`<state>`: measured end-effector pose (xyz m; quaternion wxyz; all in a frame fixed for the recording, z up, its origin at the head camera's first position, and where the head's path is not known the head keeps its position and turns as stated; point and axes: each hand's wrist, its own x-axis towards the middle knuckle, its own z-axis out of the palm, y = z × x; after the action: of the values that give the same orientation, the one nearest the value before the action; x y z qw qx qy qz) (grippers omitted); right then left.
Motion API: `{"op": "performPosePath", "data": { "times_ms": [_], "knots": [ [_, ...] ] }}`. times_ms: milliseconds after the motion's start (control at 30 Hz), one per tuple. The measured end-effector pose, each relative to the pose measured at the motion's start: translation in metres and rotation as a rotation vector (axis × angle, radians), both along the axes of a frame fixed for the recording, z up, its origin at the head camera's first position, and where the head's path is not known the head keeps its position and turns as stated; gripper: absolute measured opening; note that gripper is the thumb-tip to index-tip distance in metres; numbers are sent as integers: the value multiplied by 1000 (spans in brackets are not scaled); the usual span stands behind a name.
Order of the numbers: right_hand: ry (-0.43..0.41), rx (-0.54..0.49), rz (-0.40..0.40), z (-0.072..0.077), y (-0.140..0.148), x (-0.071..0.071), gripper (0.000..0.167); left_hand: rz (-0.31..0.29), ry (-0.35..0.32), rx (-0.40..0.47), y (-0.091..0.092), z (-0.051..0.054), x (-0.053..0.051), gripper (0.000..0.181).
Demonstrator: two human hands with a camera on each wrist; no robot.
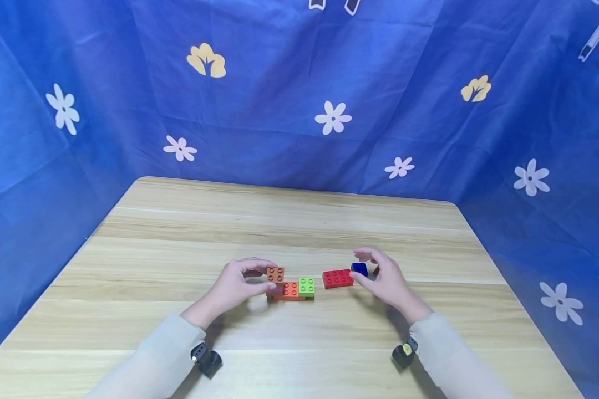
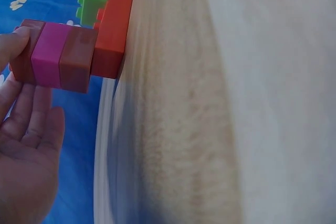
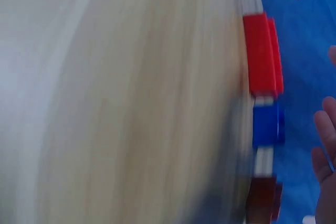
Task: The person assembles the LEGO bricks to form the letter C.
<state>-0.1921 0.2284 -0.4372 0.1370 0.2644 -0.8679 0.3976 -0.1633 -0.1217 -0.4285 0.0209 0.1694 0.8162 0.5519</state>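
At the left end of an orange brick (image 1: 290, 290) rises a stack: a brown brick, a magenta brick (image 2: 51, 56) and a top brown brick (image 1: 275, 275). My left hand (image 1: 239, 282) pinches that top brown brick between thumb and fingers. A light green brick (image 1: 306, 286) sits on the orange brick's right end. Over to the right, my right hand (image 1: 386, 280) hovers with fingers spread above a blue brick (image 3: 266, 124). In the right wrist view its fingers are apart from the blue brick. Just left of it lies a long red brick (image 1: 338, 279).
Another brown brick (image 3: 261, 200) lies beyond the blue one, mostly hidden by my right hand in the head view. The bricks are on a wood-grain table (image 1: 289, 233). A blue flowered cloth (image 1: 259, 100) hangs behind the table and along both sides.
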Motion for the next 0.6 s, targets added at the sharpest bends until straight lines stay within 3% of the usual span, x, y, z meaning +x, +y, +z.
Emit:
{"op": "performPosePath", "data": {
  "times_ms": [300, 600],
  "knots": [
    [39, 75, -82, -8, 37, -1, 54, 1, 4, 3, 0, -2, 0, 41],
    [-94, 142, -173, -15, 56, -4, 63, -2, 2, 9, 0, -2, 0, 42]
  ]
}}
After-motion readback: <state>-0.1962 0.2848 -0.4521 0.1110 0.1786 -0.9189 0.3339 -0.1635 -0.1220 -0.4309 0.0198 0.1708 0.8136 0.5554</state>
